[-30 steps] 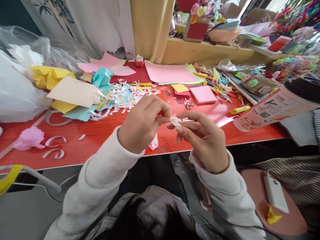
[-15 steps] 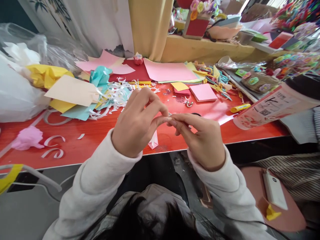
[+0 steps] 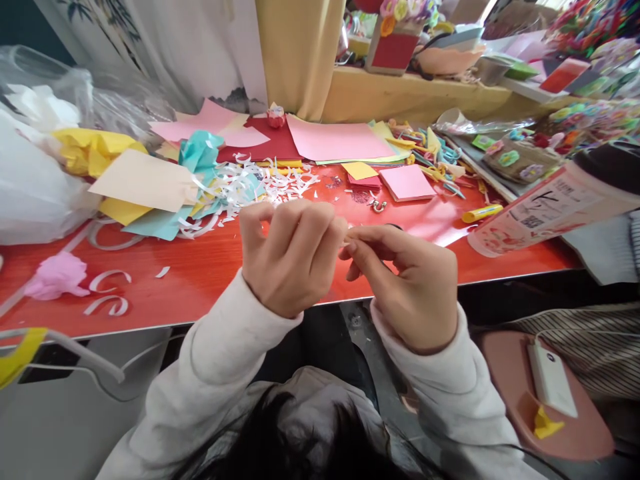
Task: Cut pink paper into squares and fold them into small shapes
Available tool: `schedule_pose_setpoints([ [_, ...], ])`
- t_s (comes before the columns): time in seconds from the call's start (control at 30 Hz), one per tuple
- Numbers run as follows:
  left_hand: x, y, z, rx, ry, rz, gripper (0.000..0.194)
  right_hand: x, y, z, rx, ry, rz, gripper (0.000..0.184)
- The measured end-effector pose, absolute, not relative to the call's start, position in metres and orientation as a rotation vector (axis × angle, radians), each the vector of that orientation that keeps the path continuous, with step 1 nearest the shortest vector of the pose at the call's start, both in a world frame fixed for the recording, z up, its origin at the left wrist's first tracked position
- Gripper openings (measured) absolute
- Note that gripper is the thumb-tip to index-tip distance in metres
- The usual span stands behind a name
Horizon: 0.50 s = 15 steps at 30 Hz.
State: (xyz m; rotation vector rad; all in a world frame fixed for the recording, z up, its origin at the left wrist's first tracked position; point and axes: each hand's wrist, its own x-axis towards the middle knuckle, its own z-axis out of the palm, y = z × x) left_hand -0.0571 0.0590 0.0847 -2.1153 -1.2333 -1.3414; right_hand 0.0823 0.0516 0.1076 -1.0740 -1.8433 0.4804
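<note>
My left hand (image 3: 295,257) hovers over the front edge of the red table, its fingers curled in and knuckles up. Beside it, my right hand (image 3: 415,287) pinches with thumb and forefinger. The fingertips of both hands meet around a tiny pale thing, too small and too covered to name. Behind the hands lie a pink square paper pad (image 3: 407,182), a yellow paper square (image 3: 362,171) on red ones and a small shiny metal piece (image 3: 379,207). A heap of shredded white paper strips (image 3: 245,187) spreads beyond my left hand.
At right, a paper drink cup (image 3: 540,207) with a black lid leans over the red table (image 3: 200,267). A yellow tube (image 3: 483,213) lies beside it. Crumpled pink paper (image 3: 56,275) and a plastic bag (image 3: 35,180) are at left. A stool (image 3: 580,427) holds a white power bank (image 3: 553,380).
My left hand has turned knuckles-up, curled its fingers further and shifted slightly right. My right hand has moved slightly right and down. The folded pink paper piece between them no longer shows.
</note>
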Motion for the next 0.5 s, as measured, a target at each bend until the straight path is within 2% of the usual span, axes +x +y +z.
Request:
schedule_pose_setpoints([
  [0.2, -0.065, 0.064, 0.067, -2.173, -1.363, -1.549, 0.009, 0.079, 0.051, 0.105, -1.03, -1.792, 0.516, 0.012],
  [0.4, -0.069, 0.064, 0.063, -2.113, -1.221, -1.493, 0.01, 0.077, 0.054, 0.1, -0.999, -1.76, 0.63, 0.011],
  [0.5, -0.072, 0.066, 0.063, -2.047, -1.087, -1.419, 0.01, 0.077, 0.057, 0.098, -0.968, -1.702, 0.811, 0.01],
])
